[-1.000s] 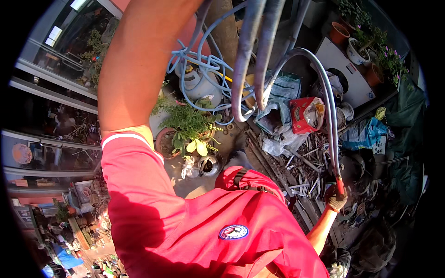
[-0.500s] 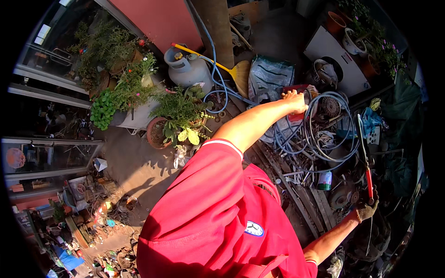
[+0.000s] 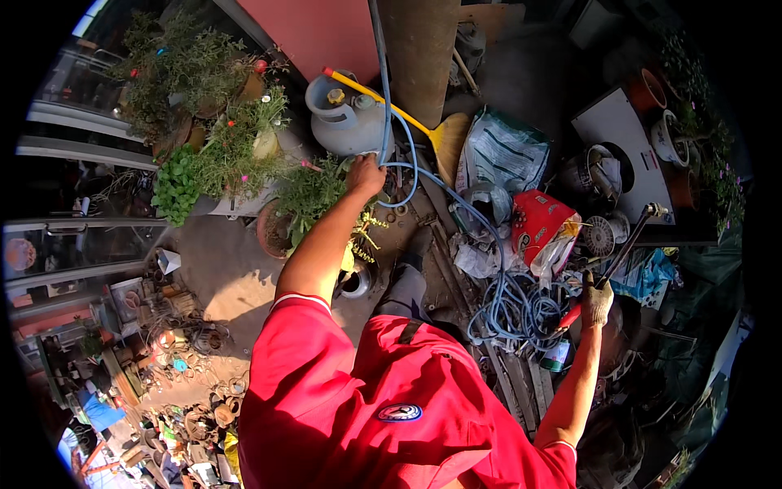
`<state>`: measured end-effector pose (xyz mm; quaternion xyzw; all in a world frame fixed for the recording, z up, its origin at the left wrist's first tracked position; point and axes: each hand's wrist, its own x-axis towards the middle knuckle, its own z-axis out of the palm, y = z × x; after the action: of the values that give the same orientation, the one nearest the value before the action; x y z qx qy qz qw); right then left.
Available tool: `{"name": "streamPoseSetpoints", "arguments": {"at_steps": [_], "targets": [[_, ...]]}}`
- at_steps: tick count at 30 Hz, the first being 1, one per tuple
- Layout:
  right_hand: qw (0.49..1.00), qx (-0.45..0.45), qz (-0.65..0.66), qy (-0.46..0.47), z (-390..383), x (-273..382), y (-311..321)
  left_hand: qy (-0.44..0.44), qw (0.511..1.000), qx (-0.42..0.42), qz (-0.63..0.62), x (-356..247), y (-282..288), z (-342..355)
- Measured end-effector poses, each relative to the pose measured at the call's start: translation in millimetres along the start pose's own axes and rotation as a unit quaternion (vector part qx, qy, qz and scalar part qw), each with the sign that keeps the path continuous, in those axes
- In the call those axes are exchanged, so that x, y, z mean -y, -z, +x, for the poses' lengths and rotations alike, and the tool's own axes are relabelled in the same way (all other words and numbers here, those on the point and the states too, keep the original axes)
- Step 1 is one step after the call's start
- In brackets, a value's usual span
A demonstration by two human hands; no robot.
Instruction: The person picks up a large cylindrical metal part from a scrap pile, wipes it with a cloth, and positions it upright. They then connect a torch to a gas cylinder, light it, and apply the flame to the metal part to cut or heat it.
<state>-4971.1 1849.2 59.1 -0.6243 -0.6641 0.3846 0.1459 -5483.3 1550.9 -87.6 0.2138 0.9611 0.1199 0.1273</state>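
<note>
A pale-blue hose is met by a bare left hand below a grey gas cylinder in a cluttered, sunlit yard. The left fingers are seen curled at the hose, though whether it is gripped or only touched cannot be told. By the gloved right hand, closed around it, a long-necked tool is held out to the side, its dark neck angled up and away from the body and its red handle (partly hidden by the glove) beside a loose coil of the same hose. Whether hose and tool are joined cannot be made out.

From the left hand, the hose is run past a yellow broom and a red bag to the coil, which is heaped over scrap and planks. For the hose to be handled well, it is judged that it should be drawn in slow, short lengths, so that loops are not knotted or snagged on the broom. The tool's tip is best kept pointed clear of the cylinder, and the nearby leg clear of the loops.
</note>
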Motion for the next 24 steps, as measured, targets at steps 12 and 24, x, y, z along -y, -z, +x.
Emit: {"name": "streamPoseSetpoints", "arguments": {"at_steps": [12,24], "targets": [[0.951,0.225,-0.213,-0.011,54,23,-247,0.007,0.978,0.143,0.15,97,9,340],[0.978,0.136,-0.114,-0.112,80,97,-225,0.282,0.932,0.171,-0.15,164,-19,408]]}}
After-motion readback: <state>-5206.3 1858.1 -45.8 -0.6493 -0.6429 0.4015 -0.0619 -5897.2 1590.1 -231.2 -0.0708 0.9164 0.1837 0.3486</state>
